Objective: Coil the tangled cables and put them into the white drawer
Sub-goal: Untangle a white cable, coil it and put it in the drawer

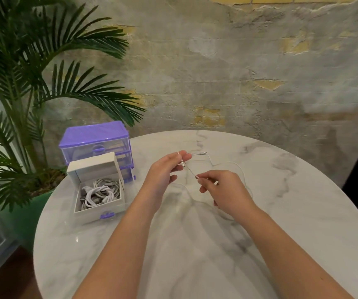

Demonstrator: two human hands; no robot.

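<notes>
A thin white cable (pixel 213 164) was at the centre of the frame, stretched short between the two hands above the marble table (pixel 292 212). The left hand (pixel 165 171) pinched it with curled fingers near a small connector, and the right hand (pixel 223 188) pinched it lower, between thumb and forefinger, with the other fingers bent. The rest of the cable ran in loose curves on the table behind and to the right of the right hand. To the left of the hands, the white drawer (pixel 100 209) stood pulled out and held other coiled white cables (pixel 99 194). Behind it, just beside, was a purple drawer unit (pixel 93 137). A palm plant (pixel 33 72) filled the upper left of the frame.
</notes>
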